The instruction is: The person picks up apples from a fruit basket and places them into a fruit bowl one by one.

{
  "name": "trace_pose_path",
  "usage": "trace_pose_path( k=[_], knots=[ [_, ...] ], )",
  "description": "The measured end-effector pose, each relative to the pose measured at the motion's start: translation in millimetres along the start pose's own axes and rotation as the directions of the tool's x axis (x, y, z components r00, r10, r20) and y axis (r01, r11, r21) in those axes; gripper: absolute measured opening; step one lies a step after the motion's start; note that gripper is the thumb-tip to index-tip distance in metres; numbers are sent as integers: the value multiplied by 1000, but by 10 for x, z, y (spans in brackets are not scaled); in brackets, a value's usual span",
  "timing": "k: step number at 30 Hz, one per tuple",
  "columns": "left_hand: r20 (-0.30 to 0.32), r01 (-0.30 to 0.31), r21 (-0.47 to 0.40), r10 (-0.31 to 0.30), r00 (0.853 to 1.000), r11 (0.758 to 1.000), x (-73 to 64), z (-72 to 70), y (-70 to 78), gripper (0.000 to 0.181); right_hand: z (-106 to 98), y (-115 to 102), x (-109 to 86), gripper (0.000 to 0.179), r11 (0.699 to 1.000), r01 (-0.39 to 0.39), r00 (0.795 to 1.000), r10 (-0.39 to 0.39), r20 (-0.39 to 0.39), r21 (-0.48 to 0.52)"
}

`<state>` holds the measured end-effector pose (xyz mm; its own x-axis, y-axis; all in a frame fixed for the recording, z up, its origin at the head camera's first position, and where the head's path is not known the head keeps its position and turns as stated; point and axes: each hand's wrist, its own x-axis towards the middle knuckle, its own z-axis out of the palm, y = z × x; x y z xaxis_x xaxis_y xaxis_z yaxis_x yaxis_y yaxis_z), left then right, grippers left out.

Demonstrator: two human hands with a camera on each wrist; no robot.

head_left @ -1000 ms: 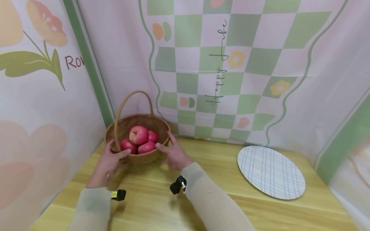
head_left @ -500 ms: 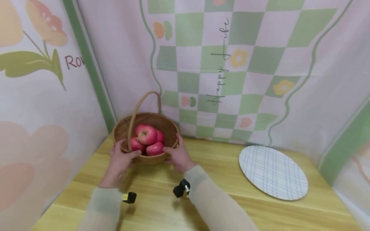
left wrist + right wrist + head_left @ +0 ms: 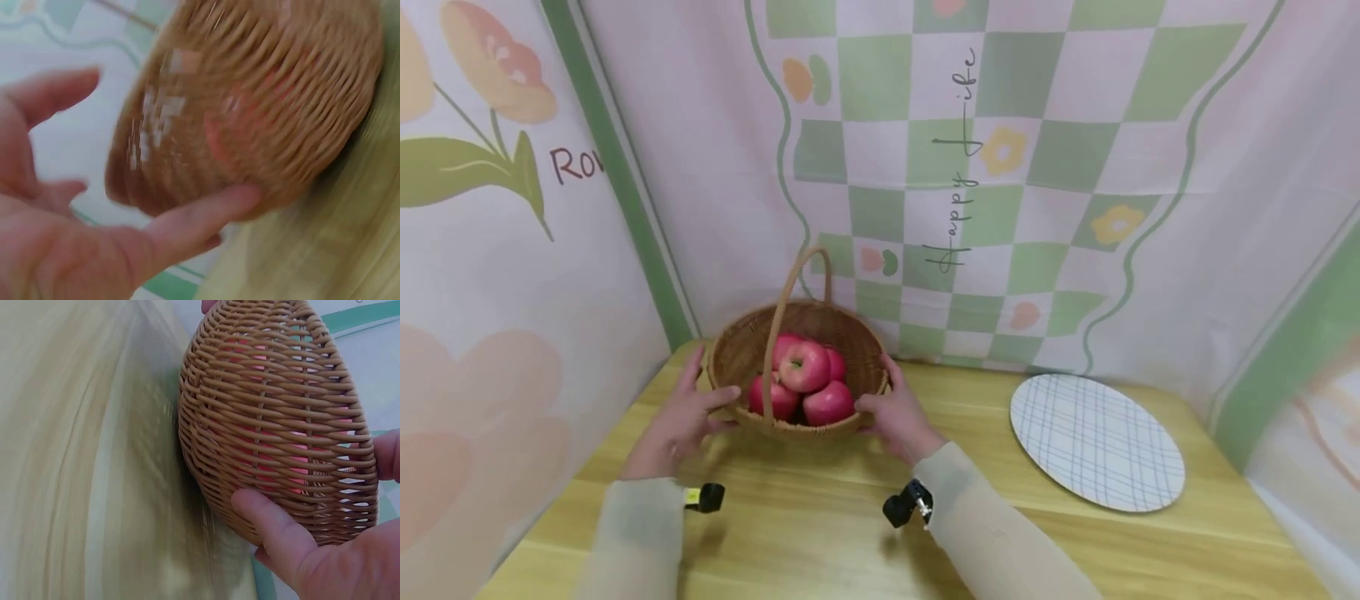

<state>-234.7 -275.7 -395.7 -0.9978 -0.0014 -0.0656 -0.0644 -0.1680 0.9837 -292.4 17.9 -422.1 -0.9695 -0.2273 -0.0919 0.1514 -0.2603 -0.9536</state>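
A brown wicker basket (image 3: 741, 367) with one arched handle stands at the back left of the wooden table. Several red apples (image 3: 805, 367) lie heaped inside it; bits of red show through the weave in both wrist views. My right hand (image 3: 898, 417) holds the basket's right side, thumb at the rim and a finger (image 3: 269, 515) against the woven wall. On the other side, my left hand (image 3: 681, 417) has its fingers spread beside the wall. In the left wrist view one finger (image 3: 206, 219) overlaps the wicker, while another stands apart from it.
An oval white plate-like board with a blue check pattern (image 3: 1097, 442) lies on the right of the wooden table (image 3: 805, 525). Patterned cloth hangs (image 3: 940, 225) close behind the basket. A white cloth wall (image 3: 550, 333) rises on the left.
The basket with its apples has shifted to the right and slightly nearer. My right hand has moved right with it. My left hand first followed, then drew back left with fingers spread wider.
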Motion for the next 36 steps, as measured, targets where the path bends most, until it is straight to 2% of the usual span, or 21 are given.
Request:
trace_pose_path(
  k=[3,5,11,17,25,29,33,36],
  knots=[
    [101,27,6,-28,994,1000,27,-66,-36,106,-106,-18,-72,105,1000,8,999,-7,34,-24],
    [144,37,-1,-36,989,999,33,-62,-66,107,-181,-33,-123,104,999,10,999,-8,42,-51],
    [204,50,-30,-43,978,998,27,102,-120,111,-407,-100,-275,105,997,1,999,3,53,-77],
    [221,31,-1,-30,975,1000,-31,334,-147,109,-612,-125,-414,106,997,-5,998,9,55,-83],
    [200,11,30,-16,980,999,-121,561,-200,111,-806,-160,-557,105,995,10,999,-6,46,-96],
    [212,3,7,-5,977,1000,-182,675,-234,112,-907,-181,-638,104,995,15,999,-11,43,-100],
    [223,21,-33,-13,975,999,-220,793,-248,113,-998,-234,-731,104,995,5,999,-1,39,-103],
    [216,44,-52,-32,976,998,-237,862,-248,115,-1040,-328,-788,103,988,-24,999,31,44,-152]
  ],
)
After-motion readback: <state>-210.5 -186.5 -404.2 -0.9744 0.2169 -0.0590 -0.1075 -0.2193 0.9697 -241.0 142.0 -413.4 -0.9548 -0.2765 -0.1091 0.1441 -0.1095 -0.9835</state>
